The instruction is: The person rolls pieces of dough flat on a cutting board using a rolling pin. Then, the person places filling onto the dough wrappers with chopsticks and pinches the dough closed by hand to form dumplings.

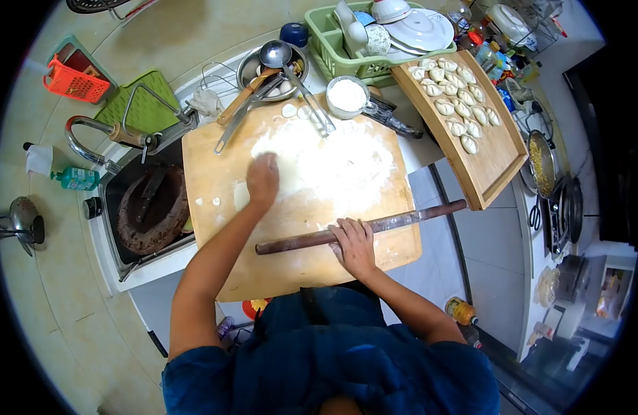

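A long dark rolling pin (291,243) lies slantwise over the near part of a wooden board (305,273). My right hand (355,247) rests on it, fingers wrapped over the top. Farther left, my left hand (263,181) is down on the board at the edge of the spread white flour (353,162). Its fingers are curled under, so what they hold, if anything, is hidden. Beside that wrist sits a pale piece of dough (241,196). Small round dough pieces (289,111) lie at the board's far edge.
A wooden tray (498,162) of dumplings (463,107) stands at the right. Behind the board are a flour cup (347,97), a metal bowl (248,69) with a ladle (276,54), and a green dish rack (324,43). A sink (113,207) is at the left.
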A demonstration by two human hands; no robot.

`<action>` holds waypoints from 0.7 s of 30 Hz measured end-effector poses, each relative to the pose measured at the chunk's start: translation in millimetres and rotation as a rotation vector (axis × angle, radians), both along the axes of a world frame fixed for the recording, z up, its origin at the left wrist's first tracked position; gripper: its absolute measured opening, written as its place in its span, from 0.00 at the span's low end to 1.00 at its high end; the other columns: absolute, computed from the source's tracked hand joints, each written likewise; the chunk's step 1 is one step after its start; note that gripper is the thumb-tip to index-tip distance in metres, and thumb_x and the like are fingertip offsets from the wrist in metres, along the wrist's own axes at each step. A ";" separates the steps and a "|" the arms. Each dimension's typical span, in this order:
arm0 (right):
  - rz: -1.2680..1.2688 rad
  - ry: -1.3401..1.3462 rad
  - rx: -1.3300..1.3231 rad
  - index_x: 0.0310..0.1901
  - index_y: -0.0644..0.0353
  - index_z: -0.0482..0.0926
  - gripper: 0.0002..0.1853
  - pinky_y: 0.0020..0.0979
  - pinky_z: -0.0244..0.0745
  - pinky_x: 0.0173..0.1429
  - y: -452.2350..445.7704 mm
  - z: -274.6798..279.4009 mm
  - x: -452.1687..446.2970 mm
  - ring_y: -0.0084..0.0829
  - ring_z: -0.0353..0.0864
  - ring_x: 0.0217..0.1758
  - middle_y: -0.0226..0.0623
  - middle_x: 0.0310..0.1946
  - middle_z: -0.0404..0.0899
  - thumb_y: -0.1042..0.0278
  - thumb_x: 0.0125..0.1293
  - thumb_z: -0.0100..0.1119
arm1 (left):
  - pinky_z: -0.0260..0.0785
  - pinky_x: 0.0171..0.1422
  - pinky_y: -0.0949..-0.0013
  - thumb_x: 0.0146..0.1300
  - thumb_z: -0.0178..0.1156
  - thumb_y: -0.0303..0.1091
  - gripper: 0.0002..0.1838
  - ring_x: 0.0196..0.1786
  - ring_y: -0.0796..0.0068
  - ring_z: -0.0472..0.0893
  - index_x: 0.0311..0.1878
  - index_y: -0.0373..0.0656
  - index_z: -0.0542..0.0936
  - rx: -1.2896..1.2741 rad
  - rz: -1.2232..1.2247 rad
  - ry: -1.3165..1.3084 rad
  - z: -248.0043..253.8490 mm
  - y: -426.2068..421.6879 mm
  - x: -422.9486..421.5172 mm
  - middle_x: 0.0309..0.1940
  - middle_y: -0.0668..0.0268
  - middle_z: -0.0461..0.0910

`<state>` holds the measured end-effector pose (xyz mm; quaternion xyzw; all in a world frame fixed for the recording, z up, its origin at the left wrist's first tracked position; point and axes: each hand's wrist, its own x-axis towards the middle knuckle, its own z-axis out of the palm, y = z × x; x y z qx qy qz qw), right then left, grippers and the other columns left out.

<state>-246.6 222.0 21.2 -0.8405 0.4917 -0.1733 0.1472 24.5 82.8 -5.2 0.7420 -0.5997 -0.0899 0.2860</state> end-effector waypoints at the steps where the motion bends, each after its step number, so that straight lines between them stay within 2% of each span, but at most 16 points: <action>1: 0.003 -0.011 0.007 0.61 0.54 0.73 0.28 0.51 0.54 0.72 1.4 -2.6 -2.5 0.43 0.67 0.67 0.41 0.61 0.73 0.58 0.59 0.65 | 0.70 0.56 0.56 0.61 0.55 0.27 0.10 0.49 0.51 0.79 0.43 0.38 0.83 -0.126 -0.027 -0.097 14.2 -12.8 4.7 0.43 0.55 0.83; 2: -0.025 -0.035 -0.020 0.58 0.55 0.74 0.25 0.47 0.55 0.72 0.8 0.6 1.2 0.40 0.68 0.67 0.38 0.58 0.74 0.60 0.59 0.65 | 0.68 0.59 0.55 0.56 0.57 0.23 0.12 0.50 0.53 0.78 0.44 0.40 0.83 -0.156 -0.079 -0.130 16.8 -29.2 8.0 0.45 0.58 0.82; 7: 0.030 -0.042 0.021 0.58 0.56 0.74 0.26 0.47 0.56 0.72 -10.8 -0.6 6.4 0.40 0.68 0.67 0.39 0.58 0.73 0.60 0.57 0.66 | 0.69 0.58 0.55 0.58 0.54 0.23 0.11 0.51 0.56 0.78 0.42 0.39 0.83 -0.343 -0.390 -0.227 1.0 -108.1 -41.2 0.43 0.57 0.82; 10: 0.061 -0.031 0.023 0.58 0.56 0.73 0.27 0.47 0.58 0.71 -13.1 0.8 5.2 0.41 0.68 0.67 0.40 0.58 0.73 0.60 0.57 0.67 | 0.70 0.58 0.54 0.58 0.55 0.24 0.11 0.51 0.56 0.78 0.42 0.39 0.83 -0.185 -0.438 -0.418 -7.3 -133.9 -63.2 0.43 0.59 0.82; 13: 0.086 -0.038 0.031 0.58 0.57 0.73 0.27 0.47 0.58 0.71 -16.8 1.8 1.4 0.41 0.68 0.66 0.41 0.58 0.73 0.61 0.56 0.67 | 0.69 0.58 0.53 0.58 0.55 0.25 0.11 0.52 0.56 0.77 0.42 0.39 0.83 0.007 -0.423 -0.382 -4.9 -142.6 -62.2 0.42 0.59 0.81; 17: 0.093 -0.074 0.034 0.57 0.56 0.73 0.28 0.47 0.59 0.70 -16.9 -3.5 -0.7 0.41 0.69 0.65 0.40 0.57 0.73 0.61 0.55 0.69 | 0.68 0.59 0.56 0.56 0.60 0.28 0.09 0.51 0.56 0.76 0.41 0.40 0.82 -0.082 -0.422 -0.242 2.9 -130.8 -45.9 0.41 0.58 0.79; 18: 0.092 -0.070 0.034 0.57 0.56 0.73 0.28 0.47 0.59 0.70 -17.1 -4.2 -1.9 0.41 0.69 0.65 0.40 0.57 0.73 0.61 0.54 0.69 | 0.66 0.61 0.57 0.53 0.64 0.30 0.12 0.52 0.56 0.75 0.42 0.42 0.82 0.051 -0.412 -0.242 7.3 -127.7 -40.8 0.43 0.58 0.79; 21: 0.095 -0.056 0.040 0.55 0.56 0.74 0.28 0.47 0.60 0.70 -20.3 -2.9 -15.7 0.41 0.69 0.65 0.40 0.56 0.73 0.61 0.52 0.70 | 0.70 0.56 0.58 0.54 0.66 0.30 0.13 0.47 0.56 0.78 0.44 0.41 0.82 -0.020 -0.399 -0.187 37.7 -97.5 -38.3 0.40 0.57 0.80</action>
